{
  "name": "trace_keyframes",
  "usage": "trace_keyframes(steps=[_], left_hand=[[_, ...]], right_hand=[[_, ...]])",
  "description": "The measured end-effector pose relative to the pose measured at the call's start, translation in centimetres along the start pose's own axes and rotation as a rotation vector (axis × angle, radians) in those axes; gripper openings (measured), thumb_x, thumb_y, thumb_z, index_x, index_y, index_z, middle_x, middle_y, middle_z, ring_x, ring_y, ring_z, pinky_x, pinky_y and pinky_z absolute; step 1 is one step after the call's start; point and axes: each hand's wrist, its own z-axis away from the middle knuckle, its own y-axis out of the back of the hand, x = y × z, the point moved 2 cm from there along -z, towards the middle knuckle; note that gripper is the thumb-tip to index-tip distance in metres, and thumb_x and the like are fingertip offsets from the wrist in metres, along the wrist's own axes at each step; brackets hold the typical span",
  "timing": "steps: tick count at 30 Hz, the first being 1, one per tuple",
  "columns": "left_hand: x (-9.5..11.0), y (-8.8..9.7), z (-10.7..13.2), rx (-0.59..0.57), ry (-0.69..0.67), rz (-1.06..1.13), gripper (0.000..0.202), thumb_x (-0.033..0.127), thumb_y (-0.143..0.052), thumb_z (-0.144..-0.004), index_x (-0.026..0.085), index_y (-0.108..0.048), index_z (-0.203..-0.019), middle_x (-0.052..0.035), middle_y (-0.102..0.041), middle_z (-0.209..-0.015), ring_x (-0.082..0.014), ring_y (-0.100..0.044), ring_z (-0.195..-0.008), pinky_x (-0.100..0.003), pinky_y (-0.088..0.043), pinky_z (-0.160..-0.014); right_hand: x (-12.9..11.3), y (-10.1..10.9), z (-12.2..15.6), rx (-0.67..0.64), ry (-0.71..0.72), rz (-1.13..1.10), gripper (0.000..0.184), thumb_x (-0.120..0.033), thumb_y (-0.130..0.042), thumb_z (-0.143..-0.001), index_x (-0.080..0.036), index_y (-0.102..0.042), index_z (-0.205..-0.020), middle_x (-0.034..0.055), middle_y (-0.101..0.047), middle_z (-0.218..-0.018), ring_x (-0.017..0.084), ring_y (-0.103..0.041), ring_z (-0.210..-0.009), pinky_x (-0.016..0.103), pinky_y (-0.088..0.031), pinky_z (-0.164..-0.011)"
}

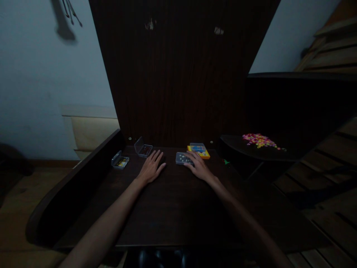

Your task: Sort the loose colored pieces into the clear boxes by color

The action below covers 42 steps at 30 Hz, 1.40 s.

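My left hand lies flat on the dark wooden desk, fingers spread and holding nothing. Just beyond it stands a clear plastic case with its lid raised and dark reddish bits inside. My right hand reaches over the right end of a small clear case with pale pieces in it; its fingers are stretched out, resting on or just above the case. Behind that hand is a yellow and blue box, with a clear lid or case against its back edge.
Farther left sits another lidded clear case with yellow pieces. A raised shelf on the right bears a heap of colourful beads. Below it lies a small green piece. A raised side panel borders the desk's left.
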Motion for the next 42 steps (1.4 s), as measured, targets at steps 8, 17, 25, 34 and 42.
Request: trace_keyframes(steps=[8,17,25,34,42], left_hand=[[-3.3,-2.3,0.2,0.051,0.188,-0.019,0.064,0.050,-0.041,-0.092,0.011,-0.035,-0.142,-0.0217,-0.031,-0.151,-0.0349,-0.025,-0.142,-0.055,-0.032,-0.110],[-3.8,-2.9,0.2,0.049,0.234,0.001,0.063,0.049,-0.044,-0.090,0.012,-0.035,-0.141,-0.0211,-0.035,-0.148,-0.0354,-0.030,-0.139,-0.053,-0.034,-0.107],[-2.8,-1.6,-0.1,0.037,0.244,0.006,0.056,0.042,-0.043,-0.091,0.010,-0.039,-0.136,-0.0191,-0.048,-0.134,-0.0332,-0.042,-0.126,-0.051,-0.038,-0.104],[-1.5,-0.3,-0.2,-0.013,0.273,-0.101,0.050,0.036,-0.045,-0.090,0.012,-0.042,-0.134,-0.0163,-0.050,-0.126,-0.0315,-0.047,-0.115,-0.047,-0.043,-0.097],[-1.2,-0.3,-0.1,-0.009,0.247,-0.043,0.047,0.030,-0.048,-0.088,0.012,-0.045,-0.131,-0.0157,-0.049,-0.125,-0.0304,-0.046,-0.114,-0.047,-0.043,-0.100]], right_hand=[[7.1,4.7,-2.6,-0.012,-0.130,0.194,0.041,-0.035,-0.049,-0.089,-0.019,-0.055,-0.127,0.0131,-0.052,-0.130,0.028,-0.049,-0.121,0.046,-0.039,-0.103],[9.5,5.0,-4.8,-0.174,-0.131,0.297,0.041,-0.030,-0.051,-0.088,-0.015,-0.056,-0.125,0.0158,-0.059,-0.124,0.028,-0.055,-0.111,0.043,-0.042,-0.097],[9.0,4.8,-5.1,-0.153,-0.162,0.481,0.043,-0.024,-0.052,-0.085,-0.016,-0.059,-0.126,0.0160,-0.054,-0.133,0.034,-0.046,-0.119,0.048,-0.040,-0.100],[7.3,4.6,-5.4,-0.206,-0.286,0.650,0.042,-0.026,-0.050,-0.089,-0.021,-0.055,-0.130,0.0128,-0.055,-0.130,0.030,-0.051,-0.108,0.044,-0.044,-0.091],[6.6,4.9,-5.2,-0.232,-0.293,0.681,0.042,-0.028,-0.048,-0.091,-0.022,-0.052,-0.132,0.0123,-0.053,-0.132,0.029,-0.051,-0.108,0.040,-0.046,-0.086]])
